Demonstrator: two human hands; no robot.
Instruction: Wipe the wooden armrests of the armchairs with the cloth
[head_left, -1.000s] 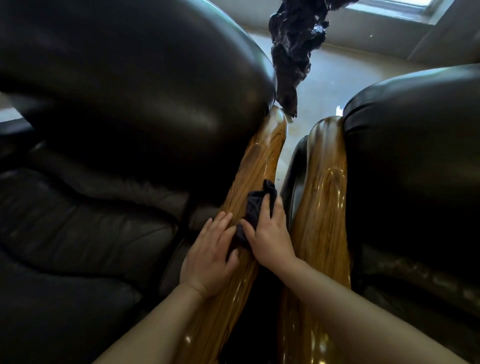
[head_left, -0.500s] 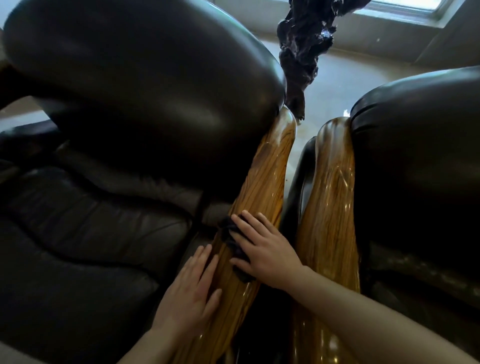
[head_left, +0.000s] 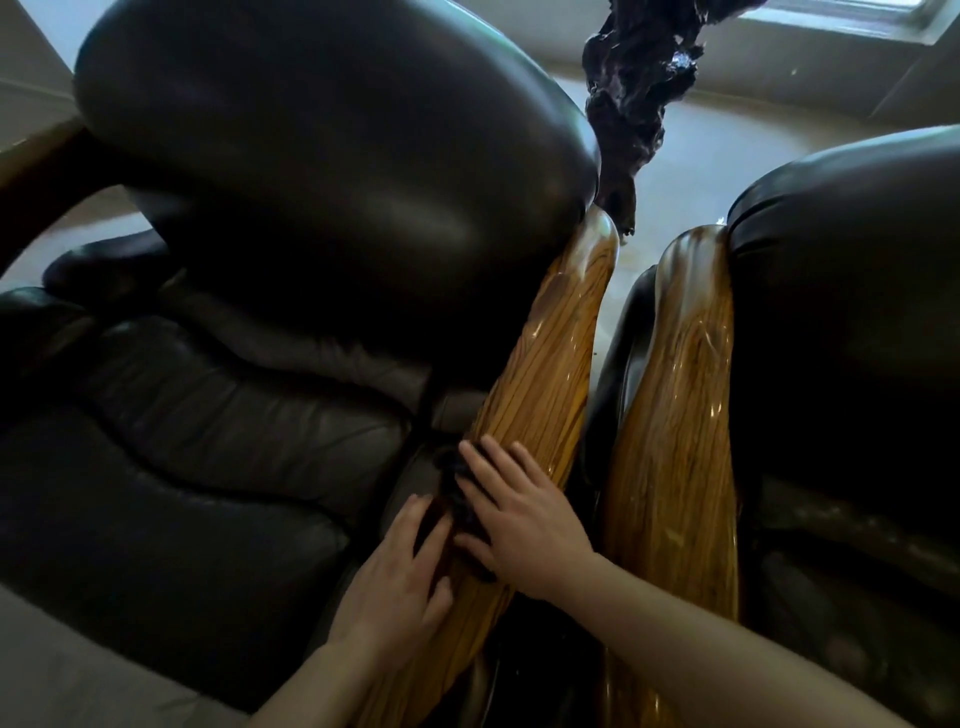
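Two glossy wooden armrests run side by side between two black leather armchairs. My right hand (head_left: 519, 514) lies flat on the left armrest (head_left: 550, 358), pressing a dark cloth (head_left: 457, 488) against its left side; only the cloth's edge shows under the fingers. My left hand (head_left: 400, 587) rests just below it on the same armrest's left edge, fingers spread and touching the wood. The right armrest (head_left: 680, 415) is untouched, beside my right forearm.
The left armchair's rounded backrest (head_left: 332, 150) and seat cushions (head_left: 197, 447) fill the left. The second armchair (head_left: 852, 312) fills the right. A dark gnarled sculpture (head_left: 634, 88) stands behind the gap, on pale floor under a window.
My right hand slid the cloth down the left armrest and over to its left side. My left hand dropped lower along the armrest's edge. The view moved closer.
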